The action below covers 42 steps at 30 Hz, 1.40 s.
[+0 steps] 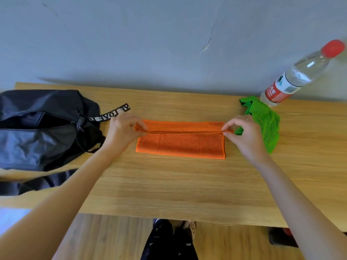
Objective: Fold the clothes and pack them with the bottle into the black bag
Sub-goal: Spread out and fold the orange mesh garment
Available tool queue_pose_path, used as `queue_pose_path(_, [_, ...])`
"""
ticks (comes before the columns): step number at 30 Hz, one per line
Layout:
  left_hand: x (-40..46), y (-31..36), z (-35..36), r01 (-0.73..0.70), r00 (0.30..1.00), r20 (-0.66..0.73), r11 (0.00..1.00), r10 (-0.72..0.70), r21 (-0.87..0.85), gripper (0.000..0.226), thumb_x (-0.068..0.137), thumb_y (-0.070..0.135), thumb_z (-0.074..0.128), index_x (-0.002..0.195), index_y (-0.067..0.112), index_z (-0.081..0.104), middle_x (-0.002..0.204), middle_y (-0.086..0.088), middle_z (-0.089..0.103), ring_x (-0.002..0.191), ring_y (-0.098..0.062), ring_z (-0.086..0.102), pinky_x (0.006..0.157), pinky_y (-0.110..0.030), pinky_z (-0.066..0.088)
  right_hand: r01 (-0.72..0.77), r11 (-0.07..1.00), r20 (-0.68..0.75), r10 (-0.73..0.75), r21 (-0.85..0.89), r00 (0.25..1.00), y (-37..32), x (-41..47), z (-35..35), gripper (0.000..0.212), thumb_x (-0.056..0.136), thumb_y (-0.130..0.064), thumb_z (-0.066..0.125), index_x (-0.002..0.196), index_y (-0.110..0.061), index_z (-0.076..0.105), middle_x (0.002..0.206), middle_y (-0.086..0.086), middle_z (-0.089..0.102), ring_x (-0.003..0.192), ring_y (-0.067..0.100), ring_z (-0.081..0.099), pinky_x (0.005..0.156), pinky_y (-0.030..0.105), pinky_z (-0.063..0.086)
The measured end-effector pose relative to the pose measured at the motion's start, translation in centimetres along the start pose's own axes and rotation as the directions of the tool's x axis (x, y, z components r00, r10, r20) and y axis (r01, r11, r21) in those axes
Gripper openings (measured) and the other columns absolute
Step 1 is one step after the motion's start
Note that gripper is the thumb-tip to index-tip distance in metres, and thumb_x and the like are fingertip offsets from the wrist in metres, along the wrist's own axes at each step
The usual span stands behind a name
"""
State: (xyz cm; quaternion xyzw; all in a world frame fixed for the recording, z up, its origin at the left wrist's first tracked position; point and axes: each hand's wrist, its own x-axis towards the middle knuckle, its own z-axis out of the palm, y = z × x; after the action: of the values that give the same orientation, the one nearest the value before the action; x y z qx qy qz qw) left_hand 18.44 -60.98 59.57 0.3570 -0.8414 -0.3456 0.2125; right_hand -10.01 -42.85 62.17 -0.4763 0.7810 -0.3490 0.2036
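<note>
Both hands, left hand [123, 128] and right hand [242, 133], pinching orange mesh garment [180, 145] ends mid-bench [169, 186], folding underway; next likely: lay fold flat; green garment [262, 119], bottle [296, 76] far right; black bag [37, 128] left.

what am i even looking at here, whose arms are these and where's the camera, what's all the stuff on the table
There is no machine here: a person wears a wide-angle camera on the head, looking down at their own arms. Each hand pinches one end of a folded edge of the orange mesh cloth: the left hand on one side, the right hand on the other. The cloth lies on a wooden table. A black bag sits to the left with its zip open. A crumpled green mesh cloth and an upright water bottle with a red cap are at the far right.
</note>
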Motion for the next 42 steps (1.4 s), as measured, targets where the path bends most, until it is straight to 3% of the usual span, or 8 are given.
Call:
queue_pose_path(9, [-4.0,-1.6,1.2,-0.001,0.995,0.095,0.992,-0.011,0.126,0.018,0.065,0.014,0.082,0.072,0.025,0.070,0.092,0.014,0.065,0.100,-0.019,0.052,0.088,-0.054,0.039,-0.018,0.999,0.072,0.021,-0.049,0.997,2.2,-3.9,2.2,0.028,0.072,0.002,0.074,0.074,-0.024,0.065,0.080,-0.012,0.058,0.094,0.014,0.043,0.080,0.029,0.027])
queue_pose_path(15, [-5.2,-1.6,1.9,-0.015,0.996,0.089,0.982,-0.002,0.189,0.039,0.073,-0.009,0.067,0.077,0.029,0.071,0.092,0.025,0.058,0.098,-0.007,0.043,0.083,-0.037,0.025,0.052,0.973,0.128,-0.024,-0.224,0.992,3.3,-4.7,2.7,0.034,0.073,0.012,0.064,0.079,-0.020,0.069,0.087,-0.008,0.058,0.099,0.018,0.045,0.085,0.037,0.033])
queue_pose_path(20, [-4.6,0.3,2.1,-0.088,0.994,-0.041,0.956,0.103,0.280,0.027,0.082,-0.007,0.060,0.097,0.015,0.069,0.100,0.003,0.063,0.100,-0.016,0.047,0.082,-0.033,0.033,0.182,0.928,0.023,-0.185,-0.324,0.983,1.7,-4.0,3.0,0.037,0.076,0.013,0.052,0.097,-0.014,0.068,0.101,0.002,0.061,0.103,0.025,0.049,0.088,0.039,0.040])
queue_pose_path(23, [-3.6,2.1,3.9,-0.155,0.988,0.078,0.881,0.135,0.447,0.034,0.082,0.010,0.068,0.115,0.012,0.061,0.112,-0.007,0.059,0.105,-0.027,0.052,0.083,-0.040,0.046,0.340,0.829,0.168,-0.296,-0.443,0.940,0.7,-2.9,4.8,0.042,0.081,0.001,0.060,0.120,-0.015,0.059,0.124,0.005,0.056,0.115,0.028,0.049,0.096,0.046,0.045])
queue_pose_path(28, [-3.0,3.0,6.7,-0.166,0.979,0.196,0.788,0.058,0.593,0.051,0.074,0.028,0.077,0.122,0.020,0.060,0.119,-0.009,0.058,0.106,-0.030,0.056,0.075,-0.043,0.052,0.478,0.724,0.393,-0.304,-0.497,0.868,1.0,-1.8,7.2,0.053,0.084,-0.013,0.063,0.134,-0.023,0.050,0.145,0.006,0.042,0.136,0.029,0.035,0.111,0.045,0.023])
queue_pose_path(32, [-1.9,2.7,6.7,-0.183,0.975,0.213,0.778,0.065,0.600,0.055,0.078,0.025,0.074,0.129,0.020,0.055,0.133,-0.008,0.053,0.118,-0.031,0.052,0.090,-0.048,0.048,0.438,0.724,0.416,-0.226,-0.533,0.881,0.6,-1.9,6.7,0.055,0.082,-0.031,0.069,0.133,-0.025,0.050,0.140,0.006,0.044,0.126,0.029,0.043,0.103,0.047,0.038])
queue_pose_path(35, [-0.7,2.8,6.7,-0.194,0.966,0.257,0.763,0.038,0.617,0.058,0.086,0.018,0.064,0.140,0.024,0.044,0.149,-0.009,0.036,0.137,-0.030,0.033,0.112,-0.054,0.023,0.423,0.712,0.443,-0.173,-0.560,0.880,0.2,-2.2,6.1,0.060,0.081,-0.049,0.063,0.135,-0.026,0.049,0.133,0.007,0.047,0.120,0.028,0.047,0.099,0.044,0.039])
queue_pose_path(42, [0.9,3.8,7.0,-0.068,0.993,0.117,0.825,0.003,0.560,0.040,0.075,0.007,0.074,0.113,0.016,0.063,0.119,-0.008,0.057,0.111,-0.030,0.055,0.091,-0.045,0.042,0.432,0.730,0.360,-0.267,-0.530,0.894,0.2,-5.1,6.7,0.047,0.091,-0.046,0.036,0.119,-0.019,0.064,0.109,0.002,0.063,0.097,0.019,0.063,0.081,0.035,0.052])
